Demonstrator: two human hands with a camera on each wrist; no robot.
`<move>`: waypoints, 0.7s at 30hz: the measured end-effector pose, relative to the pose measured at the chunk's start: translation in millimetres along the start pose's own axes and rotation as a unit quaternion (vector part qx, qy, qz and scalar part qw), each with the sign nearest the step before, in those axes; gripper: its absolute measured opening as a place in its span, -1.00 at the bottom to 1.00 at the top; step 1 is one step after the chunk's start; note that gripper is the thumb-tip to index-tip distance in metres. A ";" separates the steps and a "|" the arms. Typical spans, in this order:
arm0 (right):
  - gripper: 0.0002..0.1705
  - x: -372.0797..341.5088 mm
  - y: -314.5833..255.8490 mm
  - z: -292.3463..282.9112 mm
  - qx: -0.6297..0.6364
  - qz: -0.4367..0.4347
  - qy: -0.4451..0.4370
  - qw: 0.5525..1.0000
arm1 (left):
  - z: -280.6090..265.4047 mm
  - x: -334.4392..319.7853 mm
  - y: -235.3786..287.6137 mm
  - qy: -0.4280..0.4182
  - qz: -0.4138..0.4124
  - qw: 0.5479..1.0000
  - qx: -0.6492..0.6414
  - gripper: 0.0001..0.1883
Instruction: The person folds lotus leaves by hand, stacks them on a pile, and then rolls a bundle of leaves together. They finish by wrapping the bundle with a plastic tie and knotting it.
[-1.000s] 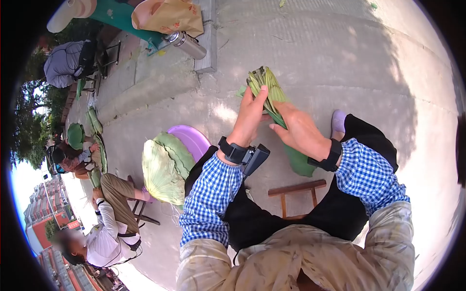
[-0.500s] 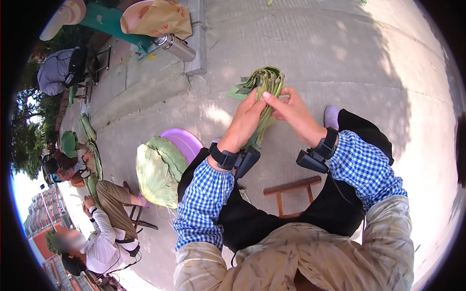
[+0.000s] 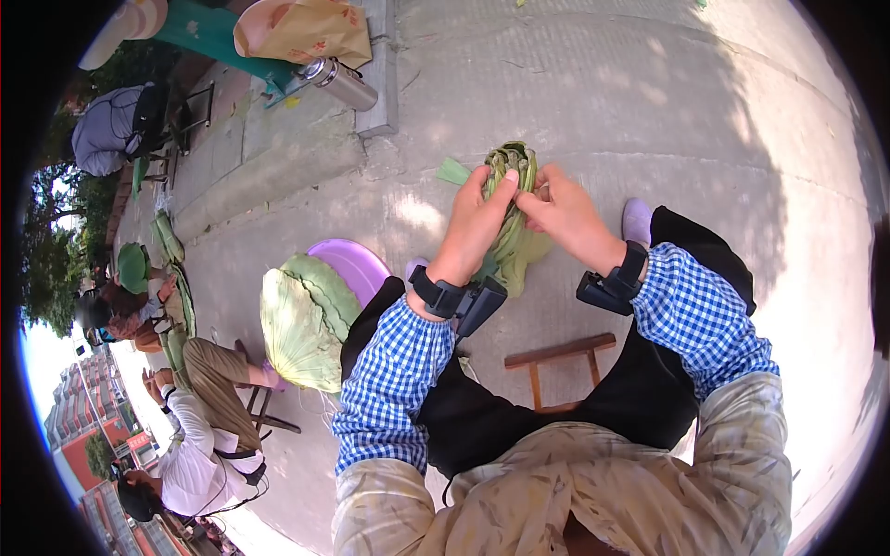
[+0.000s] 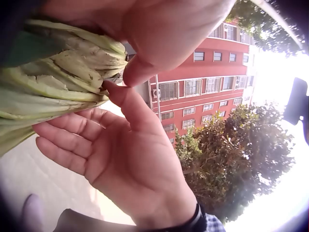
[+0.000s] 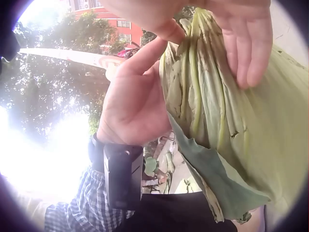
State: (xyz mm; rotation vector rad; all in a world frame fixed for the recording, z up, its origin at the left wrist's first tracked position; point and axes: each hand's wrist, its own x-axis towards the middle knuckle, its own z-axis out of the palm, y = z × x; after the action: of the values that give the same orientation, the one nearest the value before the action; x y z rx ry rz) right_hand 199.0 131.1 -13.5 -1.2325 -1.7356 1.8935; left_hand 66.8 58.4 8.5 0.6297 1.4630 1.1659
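Ahead of my knees, both hands are at a gathered bundle of lotus leaf (image 3: 513, 236), its pleated, browned end upward and the loose green part hanging below. My left hand (image 3: 475, 227) grips it from the left, thumb near the top end. From the other side my right hand (image 3: 572, 211) pinches the pleats, its thumb close to the left thumb. In the left wrist view the right palm (image 4: 137, 159) shows, with the thumb tip on the bundle's end. Long veins and a torn lower edge mark the leaf (image 5: 212, 106) in the right wrist view.
Large lotus leaves (image 3: 301, 324) lie over a purple basin (image 3: 357, 269) at my left. A low wooden stool (image 3: 556, 357) stands between my legs. Farther off are a steel flask (image 3: 343, 83), a paper bag (image 3: 311, 32) and several seated people.
The right hand has gone from lying along the bundle to pinching it near the top. The bundle's gathered end has turned upright, with its loose part now hanging down between the hands.
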 end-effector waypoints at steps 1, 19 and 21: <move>-0.51 1.1 1.8 0.3 -0.069 -0.038 -0.006 0.997 | -0.6 0.8 -1.6 0.006 0.013 1.000 0.004 -0.59; -0.45 6.5 20.5 1.7 -0.108 -0.058 0.027 0.992 | 11.1 -2.1 -18.8 0.119 0.185 0.942 0.254 -0.61; -0.45 14.0 36.6 1.7 -0.063 -0.077 0.015 0.995 | 11.0 -3.4 -17.3 0.116 0.196 0.938 0.261 -0.62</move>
State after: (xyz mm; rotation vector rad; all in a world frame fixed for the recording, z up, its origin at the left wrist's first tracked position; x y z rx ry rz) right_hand 201.4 131.4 -52.7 -1.1280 -1.9011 1.6942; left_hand 81.7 52.4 -4.7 1.2273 1.9323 1.1790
